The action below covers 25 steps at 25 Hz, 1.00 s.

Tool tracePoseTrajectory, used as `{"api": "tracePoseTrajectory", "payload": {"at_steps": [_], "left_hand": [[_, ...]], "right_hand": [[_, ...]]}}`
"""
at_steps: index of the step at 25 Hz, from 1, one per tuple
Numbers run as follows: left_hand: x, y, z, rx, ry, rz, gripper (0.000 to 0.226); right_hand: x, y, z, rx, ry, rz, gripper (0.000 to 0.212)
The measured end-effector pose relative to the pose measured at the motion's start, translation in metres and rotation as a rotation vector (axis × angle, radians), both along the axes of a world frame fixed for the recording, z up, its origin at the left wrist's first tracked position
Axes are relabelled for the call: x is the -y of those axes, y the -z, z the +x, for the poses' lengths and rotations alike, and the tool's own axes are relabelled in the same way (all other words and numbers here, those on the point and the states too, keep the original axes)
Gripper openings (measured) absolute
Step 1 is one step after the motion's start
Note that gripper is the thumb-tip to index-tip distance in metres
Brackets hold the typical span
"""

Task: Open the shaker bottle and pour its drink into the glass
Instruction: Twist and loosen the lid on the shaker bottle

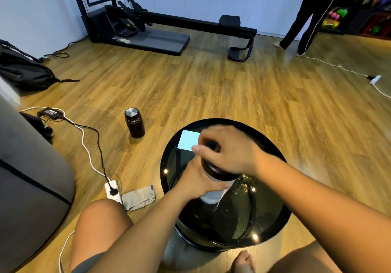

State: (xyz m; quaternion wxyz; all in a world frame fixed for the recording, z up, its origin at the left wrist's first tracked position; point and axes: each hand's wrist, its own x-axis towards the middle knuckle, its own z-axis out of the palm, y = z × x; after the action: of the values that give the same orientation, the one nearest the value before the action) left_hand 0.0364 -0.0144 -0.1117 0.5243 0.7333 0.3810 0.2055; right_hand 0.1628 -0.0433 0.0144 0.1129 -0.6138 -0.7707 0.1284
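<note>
Shaker [211, 195] stands upright near the middle of the round black worktop [275, 220]. In the head view, the left hand [196, 179] wraps its fingers around the pale body; I think this grip keeps the body from turning. The right hand [230, 150] comes from above, its fingers curled and pressed around the dark lid [213, 170], which looks like the grip for unscrewing. The lid is still on, so the opening step is not yet done. A glass [245, 183] seems to stand just beside the shaker, toward the right edge, but it is clear and partly hidden by the right hand. A pale card [187, 138] lies near the far edge.
</note>
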Motion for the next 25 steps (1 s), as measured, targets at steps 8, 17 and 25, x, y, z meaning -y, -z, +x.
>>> {"api": "tracePoseTrajectory", "payload": {"at_steps": [8,17,25], "left_hand": [[0.002,0.002,0.001,-0.002,-0.014,0.033,0.087],[0.002,-0.005,0.001,0.015,-0.043,-0.007,0.096],[0.003,-0.003,0.004,0.012,-0.041,0.012,0.089]], "right_hand": [[-0.004,0.017,0.003,0.232,0.034,-0.125,0.064],[-0.005,-0.006,0.009,0.352,0.261,-0.069,0.054],[0.001,-0.009,0.006,-0.102,0.063,0.041,0.045]]}}
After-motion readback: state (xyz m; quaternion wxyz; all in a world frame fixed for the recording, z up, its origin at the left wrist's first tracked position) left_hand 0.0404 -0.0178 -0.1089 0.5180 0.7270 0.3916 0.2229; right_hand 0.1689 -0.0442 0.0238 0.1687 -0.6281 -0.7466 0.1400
